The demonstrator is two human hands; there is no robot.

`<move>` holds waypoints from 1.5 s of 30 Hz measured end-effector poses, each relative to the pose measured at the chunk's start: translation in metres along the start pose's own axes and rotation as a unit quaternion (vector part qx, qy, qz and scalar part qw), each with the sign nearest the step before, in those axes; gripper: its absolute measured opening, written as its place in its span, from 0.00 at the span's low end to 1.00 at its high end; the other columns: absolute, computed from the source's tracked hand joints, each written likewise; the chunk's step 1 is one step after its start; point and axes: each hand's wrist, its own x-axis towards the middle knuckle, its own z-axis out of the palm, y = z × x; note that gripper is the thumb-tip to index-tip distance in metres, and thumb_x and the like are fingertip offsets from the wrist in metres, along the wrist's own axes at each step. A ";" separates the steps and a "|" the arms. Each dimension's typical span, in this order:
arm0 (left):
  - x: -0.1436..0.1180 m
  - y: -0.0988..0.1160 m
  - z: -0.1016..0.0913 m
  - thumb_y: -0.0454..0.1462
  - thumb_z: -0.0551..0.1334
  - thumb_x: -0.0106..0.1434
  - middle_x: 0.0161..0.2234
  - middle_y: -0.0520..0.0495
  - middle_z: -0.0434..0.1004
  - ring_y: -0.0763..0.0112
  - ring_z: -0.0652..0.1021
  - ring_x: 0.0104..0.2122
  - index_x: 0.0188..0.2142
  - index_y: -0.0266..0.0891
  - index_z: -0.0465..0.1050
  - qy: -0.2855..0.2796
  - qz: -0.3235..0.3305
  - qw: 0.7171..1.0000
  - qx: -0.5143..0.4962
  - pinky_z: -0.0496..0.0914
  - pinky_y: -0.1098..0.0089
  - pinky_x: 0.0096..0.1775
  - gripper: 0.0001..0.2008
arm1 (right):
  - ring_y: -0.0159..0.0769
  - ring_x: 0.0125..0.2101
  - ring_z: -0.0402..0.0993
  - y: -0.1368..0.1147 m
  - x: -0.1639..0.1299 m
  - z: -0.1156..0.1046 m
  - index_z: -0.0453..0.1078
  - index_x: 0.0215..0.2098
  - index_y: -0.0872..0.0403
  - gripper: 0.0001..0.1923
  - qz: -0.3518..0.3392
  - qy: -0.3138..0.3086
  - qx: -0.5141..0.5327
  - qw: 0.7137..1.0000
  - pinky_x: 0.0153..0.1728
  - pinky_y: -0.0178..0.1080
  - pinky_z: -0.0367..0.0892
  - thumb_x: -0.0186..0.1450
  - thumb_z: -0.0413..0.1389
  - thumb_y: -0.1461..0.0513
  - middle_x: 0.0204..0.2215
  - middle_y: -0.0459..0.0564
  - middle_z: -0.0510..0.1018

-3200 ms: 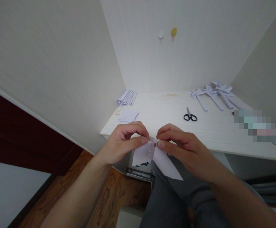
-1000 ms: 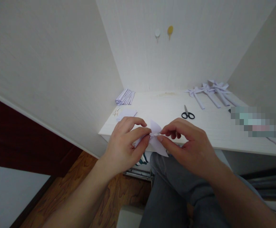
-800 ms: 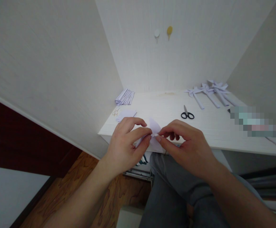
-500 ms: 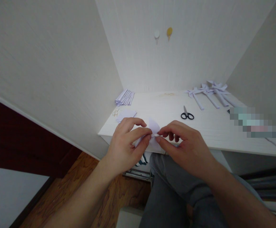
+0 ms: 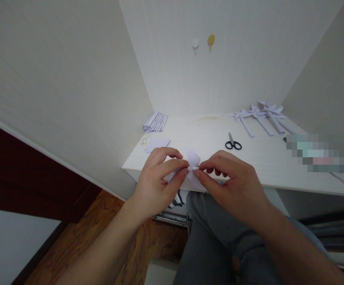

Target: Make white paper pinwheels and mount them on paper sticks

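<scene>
a white wood-grain desk (image 5: 207, 136) fills the alcove, its front edge running from lower left toward the right. at the back left corner lies a bundle of folded paper strips (image 5: 155, 121); nearer the front on that side, a flat paper sheet (image 5: 157, 143) with some tiny pale bits (image 5: 144, 140) just beside it. black-handled scissors (image 5: 233, 143) lie near the middle, blades pointing back. at the back right, several folded paper bows (image 5: 261, 117) lie side by side, their tails trailing forward.

Bare counter (image 5: 201, 136) just beyond the fingers (image 5: 178, 163), open as far as the scissors (image 5: 233, 143). Beyond and left, flat paper (image 5: 157, 143) and folded strips (image 5: 155, 121); far right, paper bows (image 5: 259, 116). Walled on three sides.
</scene>
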 end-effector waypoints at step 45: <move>-0.002 0.012 0.005 0.32 0.63 0.69 0.47 0.42 0.80 0.57 0.76 0.47 0.45 0.42 0.79 -0.024 0.052 0.987 0.150 0.69 0.56 0.47 0.08 | 0.33 0.25 0.70 -0.005 0.001 -0.002 0.77 0.34 0.51 0.08 0.149 -0.087 0.056 0.983 0.28 0.38 0.62 0.70 0.60 0.58 0.25 0.43 0.77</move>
